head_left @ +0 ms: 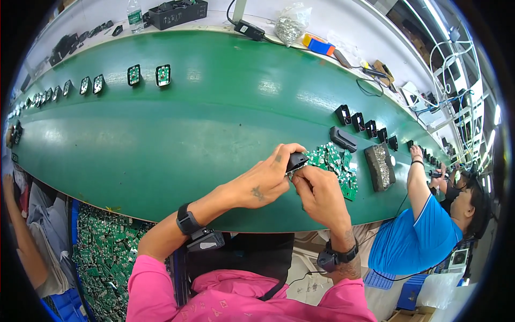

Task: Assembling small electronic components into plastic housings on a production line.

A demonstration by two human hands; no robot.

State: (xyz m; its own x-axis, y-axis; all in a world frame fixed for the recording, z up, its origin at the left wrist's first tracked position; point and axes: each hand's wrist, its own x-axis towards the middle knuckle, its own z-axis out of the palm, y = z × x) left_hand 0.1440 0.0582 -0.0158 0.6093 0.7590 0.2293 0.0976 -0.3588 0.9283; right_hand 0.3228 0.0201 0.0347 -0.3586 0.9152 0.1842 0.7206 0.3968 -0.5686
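Observation:
My left hand [265, 180] is wrapped around a small black plastic housing [296, 160] above the table's near edge. Thumb and fingers of my right hand [322, 194] press together at the housing's lower open side, where a bit of pale or metallic detail shows. What they pinch is hidden behind the fingertips. Just beyond my right hand lies a loose pile of small green circuit boards [343, 170]. A closed black case [343, 139] rests behind that pile.
Black housings [358, 122] stand in a row at the right; housings with green boards [163, 75] line the far left. A dark foam block [379, 167] sits right of the pile. A co-worker in a blue shirt [416, 236] reaches over the table. A blue bin [75, 241] of boards stands below left.

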